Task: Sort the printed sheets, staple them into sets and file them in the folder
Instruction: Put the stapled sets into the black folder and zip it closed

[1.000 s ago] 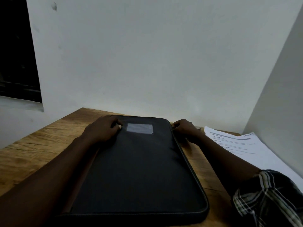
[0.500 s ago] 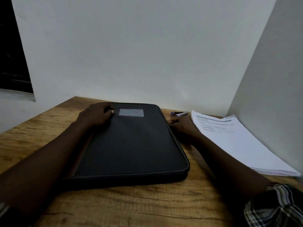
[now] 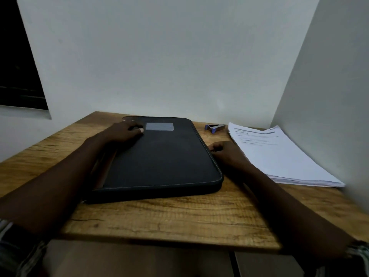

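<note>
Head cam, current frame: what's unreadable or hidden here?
Inside of the folder: head view, its closed cover hides it.
Fingertips of the right hand: head view, curled at the folder's edge; a pinch on a zip pull cannot be told.
Text on the sheets: head view, too small and blurred.
Detail of the stapler: head view, too small.

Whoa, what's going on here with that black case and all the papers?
A person sits at a wooden table. Their left hand rests on top of the black zip folder, steadying it. Their right hand has its fingers curled at the folder's right edge, probably at the zip, though it is too dark to see a pull. The folder looks closed. A blue stapler and the stack of printed sheets lie untouched to its right.
</note>
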### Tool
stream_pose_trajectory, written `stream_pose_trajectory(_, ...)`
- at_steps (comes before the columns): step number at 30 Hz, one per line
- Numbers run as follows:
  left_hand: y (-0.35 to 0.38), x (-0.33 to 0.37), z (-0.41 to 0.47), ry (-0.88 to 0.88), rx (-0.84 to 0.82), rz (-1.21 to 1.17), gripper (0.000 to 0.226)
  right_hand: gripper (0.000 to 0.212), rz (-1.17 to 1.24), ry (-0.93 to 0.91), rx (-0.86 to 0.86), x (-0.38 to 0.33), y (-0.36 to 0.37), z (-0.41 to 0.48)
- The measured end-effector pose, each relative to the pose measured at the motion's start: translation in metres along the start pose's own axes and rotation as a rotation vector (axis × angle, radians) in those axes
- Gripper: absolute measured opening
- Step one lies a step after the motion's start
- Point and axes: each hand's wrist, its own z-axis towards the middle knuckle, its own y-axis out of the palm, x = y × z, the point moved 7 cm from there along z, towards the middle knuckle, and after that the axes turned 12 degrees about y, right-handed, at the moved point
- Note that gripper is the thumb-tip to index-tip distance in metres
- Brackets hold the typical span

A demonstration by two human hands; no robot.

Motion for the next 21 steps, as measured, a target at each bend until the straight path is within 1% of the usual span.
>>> stream_pose_trajectory(2,0.003,0.012,-0.006,0.035,-0.071,0.010,0.048,0.009,-0.011,-0.011,0.009,-0.003,-0.001,-0.003)
stream_pose_trajectory(4,0.007,0.024,-0.014,0.063,-0.101,0.027,0.050,0.009,-0.015,-0.014,0.009,-0.005,-0.001,-0.006)
stream_pose_trajectory(7,0.011,0.030,-0.020,0.067,-0.058,0.058,0.050,0.010,-0.013,0.007,-0.011,-0.004,-0.001,-0.012)
stream_pose_trajectory(10,0.010,0.026,-0.024,0.055,-0.004,0.042,0.047,0.010,0.078,0.040,-0.063,0.002,-0.002,-0.028)
stream_pose_trajectory(11,0.010,0.025,-0.025,0.053,0.005,0.045,0.046,0.009,0.063,0.036,-0.055,0.004,-0.004,-0.035)
stream_pose_trajectory(14,0.012,0.025,-0.026,0.052,0.022,0.075,0.046,0.007,-0.024,0.030,0.027,0.009,-0.011,-0.059)
stream_pose_trajectory(17,0.012,0.024,-0.028,0.041,0.051,0.099,0.045,0.007,-0.022,0.030,0.088,0.011,-0.014,-0.085)
stream_pose_trajectory(21,0.012,0.026,-0.028,0.053,0.048,0.079,0.044,0.017,-0.045,0.056,0.212,0.014,-0.010,-0.110)
